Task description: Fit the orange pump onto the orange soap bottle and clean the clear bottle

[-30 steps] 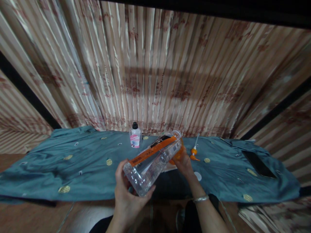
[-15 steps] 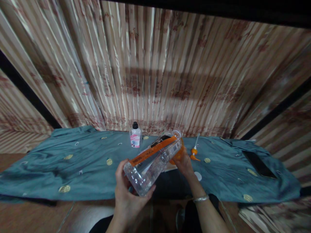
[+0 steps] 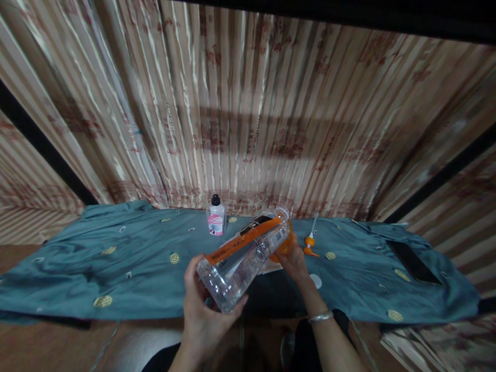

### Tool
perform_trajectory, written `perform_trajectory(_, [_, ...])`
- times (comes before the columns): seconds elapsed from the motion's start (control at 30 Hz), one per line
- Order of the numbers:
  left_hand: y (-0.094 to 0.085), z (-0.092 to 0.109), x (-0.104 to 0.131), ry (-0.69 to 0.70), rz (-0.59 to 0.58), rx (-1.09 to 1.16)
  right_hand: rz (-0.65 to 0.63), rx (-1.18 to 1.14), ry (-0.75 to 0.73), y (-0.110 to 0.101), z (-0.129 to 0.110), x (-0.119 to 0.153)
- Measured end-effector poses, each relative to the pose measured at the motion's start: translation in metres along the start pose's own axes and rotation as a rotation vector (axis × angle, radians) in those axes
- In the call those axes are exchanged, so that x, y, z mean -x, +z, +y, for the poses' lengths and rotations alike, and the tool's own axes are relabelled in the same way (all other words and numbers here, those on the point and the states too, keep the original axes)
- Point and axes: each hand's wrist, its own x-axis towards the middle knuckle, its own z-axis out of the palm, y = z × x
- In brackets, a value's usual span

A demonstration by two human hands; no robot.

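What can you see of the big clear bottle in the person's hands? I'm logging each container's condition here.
The clear plastic bottle is large, see-through and ribbed, with an orange label band and a dark patch along its side. It is tilted, base toward the camera, neck pointing away and up. The left hand cups its base. The right hand is at the neck end, beside something orange that is mostly hidden. It is held above the blue cloth, not resting on it.

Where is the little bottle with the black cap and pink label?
The small bottle stands upright at the back of the blue cloth, near the curtain, just left of the tilted clear bottle.
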Motion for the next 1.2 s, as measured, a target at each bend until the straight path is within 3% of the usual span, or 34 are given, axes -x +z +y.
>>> perform_trajectory(0.17, [-0.0033,-0.0041,0.0001,-0.043,-0.065,-0.010,0.001,0.008,-0.029,-0.0004,0.0004,0.0001])
perform_trajectory(0.33, [-0.0011,-0.0039,0.0029,-0.095,-0.031,0.035,-0.007,0.019,-0.023,0.0015,0.0062,0.0012])
perform_trajectory(0.5, [0.0043,-0.0025,0.0054,-0.083,0.043,0.021,-0.002,0.023,-0.024,0.0027,0.0092,0.0022])
perform_trajectory(0.8, [-0.0032,-0.0004,-0.0015,0.020,-0.044,-0.042,0.019,0.027,-0.020,0.0024,0.0046,0.0003])
perform_trajectory(1.2, [-0.0008,-0.0003,0.0002,-0.111,-0.019,0.018,0.004,-0.004,-0.031,-0.0002,0.0028,0.0010])
